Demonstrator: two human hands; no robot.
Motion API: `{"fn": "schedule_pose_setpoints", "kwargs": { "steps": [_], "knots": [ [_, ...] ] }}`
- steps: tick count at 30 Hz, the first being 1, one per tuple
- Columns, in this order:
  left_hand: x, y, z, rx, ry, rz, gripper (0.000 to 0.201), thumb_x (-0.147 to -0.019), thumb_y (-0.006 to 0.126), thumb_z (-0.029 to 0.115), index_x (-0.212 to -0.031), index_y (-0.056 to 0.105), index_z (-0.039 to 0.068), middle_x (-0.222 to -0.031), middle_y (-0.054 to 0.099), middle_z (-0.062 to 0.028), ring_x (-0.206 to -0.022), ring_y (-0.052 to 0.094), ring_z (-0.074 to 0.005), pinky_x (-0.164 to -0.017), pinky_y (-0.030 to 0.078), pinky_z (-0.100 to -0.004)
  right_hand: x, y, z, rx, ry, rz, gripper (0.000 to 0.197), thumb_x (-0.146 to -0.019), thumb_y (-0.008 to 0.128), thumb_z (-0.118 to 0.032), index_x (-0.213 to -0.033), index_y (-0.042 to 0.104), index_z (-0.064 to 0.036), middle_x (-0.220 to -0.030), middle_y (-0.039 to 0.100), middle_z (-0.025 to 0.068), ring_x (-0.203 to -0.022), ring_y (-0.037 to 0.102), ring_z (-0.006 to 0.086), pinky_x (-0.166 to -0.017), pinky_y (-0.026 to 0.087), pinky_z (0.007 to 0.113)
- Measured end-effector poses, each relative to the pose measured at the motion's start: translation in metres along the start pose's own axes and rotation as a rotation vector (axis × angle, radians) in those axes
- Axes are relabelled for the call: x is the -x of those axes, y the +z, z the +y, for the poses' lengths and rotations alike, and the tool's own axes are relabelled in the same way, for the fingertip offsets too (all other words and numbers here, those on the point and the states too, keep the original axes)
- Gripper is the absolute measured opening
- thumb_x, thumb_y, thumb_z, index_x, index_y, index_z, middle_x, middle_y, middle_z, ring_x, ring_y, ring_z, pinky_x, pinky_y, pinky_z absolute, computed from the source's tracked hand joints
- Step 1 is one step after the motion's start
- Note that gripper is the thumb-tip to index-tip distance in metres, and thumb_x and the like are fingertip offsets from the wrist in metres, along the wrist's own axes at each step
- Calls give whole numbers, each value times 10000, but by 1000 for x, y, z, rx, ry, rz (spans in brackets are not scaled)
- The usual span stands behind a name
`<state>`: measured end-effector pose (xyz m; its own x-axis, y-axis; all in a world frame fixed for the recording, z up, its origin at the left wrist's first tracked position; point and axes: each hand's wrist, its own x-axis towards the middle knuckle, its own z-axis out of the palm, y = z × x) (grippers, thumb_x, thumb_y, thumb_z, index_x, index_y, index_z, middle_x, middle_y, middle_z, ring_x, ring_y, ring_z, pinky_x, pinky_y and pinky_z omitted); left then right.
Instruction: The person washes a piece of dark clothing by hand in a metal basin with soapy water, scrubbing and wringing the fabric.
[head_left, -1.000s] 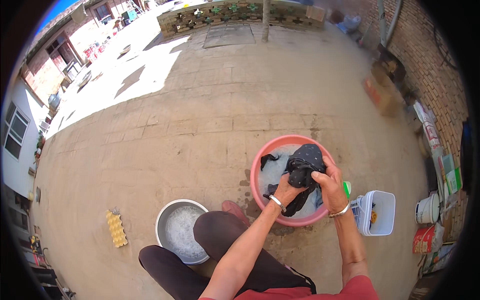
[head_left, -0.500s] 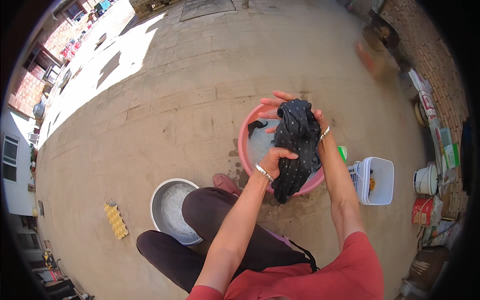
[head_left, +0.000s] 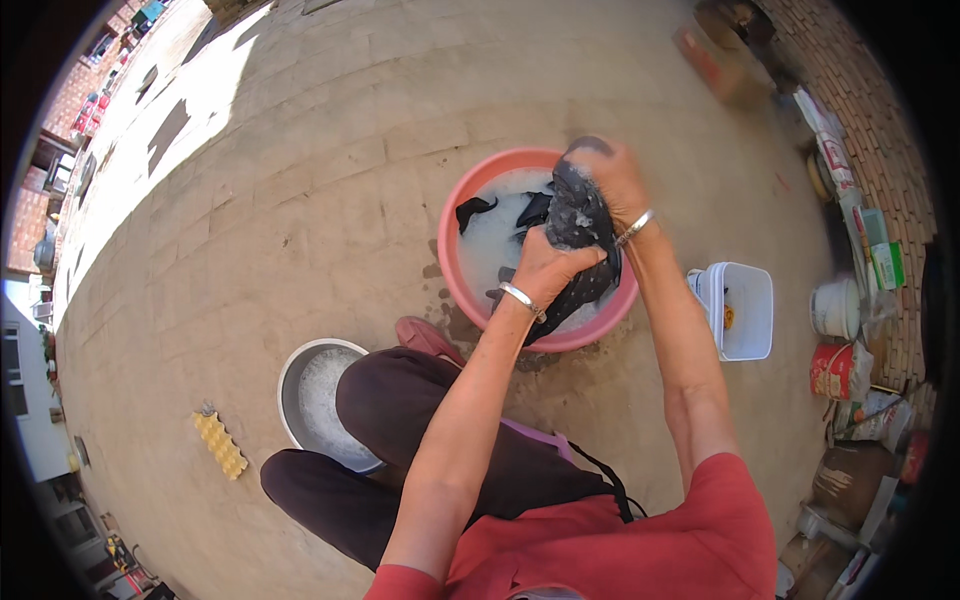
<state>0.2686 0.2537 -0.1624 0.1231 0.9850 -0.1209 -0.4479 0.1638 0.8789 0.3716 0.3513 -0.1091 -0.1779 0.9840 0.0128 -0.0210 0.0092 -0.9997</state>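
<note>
My knees are bent close under me, dark trousers over the paved floor. Just left of my leg a metal bowl with foamy water stands on the floor, partly hidden by my thigh. Further left lies a yellow brush, well apart from the bowl.

Past my knee stands the pink basin, holding soapy water. My left hand is over the near part of the basin, its grip clenched around the lower end of a dark dotted cloth. A silver bangle sits on that wrist. My right hand is over the far rim, its grip closed on the upper end of the same cloth, also with a bangle at the wrist. The cloth is bunched between both hands and raised just above the water; a tail of it hangs toward the near rim, and other dark folds lie in the water to the left.

Right of the basin, near but apart, a white tub stands on the floor. Beyond it, along the brick wall, a white pot and a red tin stand among boxes.
</note>
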Motion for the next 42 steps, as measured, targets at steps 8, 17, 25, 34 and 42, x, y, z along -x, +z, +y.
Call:
{"fn": "schedule_pose_setpoints", "kwargs": {
  "steps": [8, 17, 25, 34, 42],
  "knots": [
    [-8, 10, -18, -762, -81, 472, 407, -640, 766, 332, -754, 684, -50, -724, 686, -206, -686, 674, -320, -645, 489, -407, -7, 25, 36, 937, -309, 355, 215, -651, 679, -196, -771, 617, -29, -698, 629, 233, -703, 612, 439, -635, 502, 491],
    [-7, 6, -15, -557, 125, 228, 835, -632, 806, 412, -1190, 429, -82, -1000, 651, -280, -969, 637, -408, -841, 498, -435, -2, 30, 0, 1010, -152, 291, 411, -749, 689, -307, -986, 517, -19, -856, 659, 224, -813, 634, 417, -712, 499, 484],
    [8, -8, 20, 71, 17, 77, 474, -743, 787, 237, -1100, 606, -15, -1013, 668, -74, -876, 624, -146, -791, 506, -299, 18, -4, -55, -66, 122, -427, 717, -833, 702, -356, -1357, 350, -16, -1199, 531, 106, -1058, 551, 182, -876, 483, 344],
    [13, 2, 30, 296, -29, -167, 495, -756, 757, 220, -1151, 565, -9, -986, 621, -47, -851, 616, -140, -717, 524, -285, 0, -1, -19, -643, 55, -828, 1099, -679, 799, -516, -1493, 223, -53, -1464, 322, 287, -1309, 413, 410, -1032, 413, 534],
    [9, -3, 30, 113, -5, -152, 578, -727, 788, 235, -1182, 532, -12, -1012, 612, -58, -893, 600, -134, -770, 509, -283, 5, 5, -36, -393, 114, -340, 219, -713, 642, -139, -887, 576, -23, -806, 625, 130, -716, 630, 216, -672, 552, 331]
  ]
}}
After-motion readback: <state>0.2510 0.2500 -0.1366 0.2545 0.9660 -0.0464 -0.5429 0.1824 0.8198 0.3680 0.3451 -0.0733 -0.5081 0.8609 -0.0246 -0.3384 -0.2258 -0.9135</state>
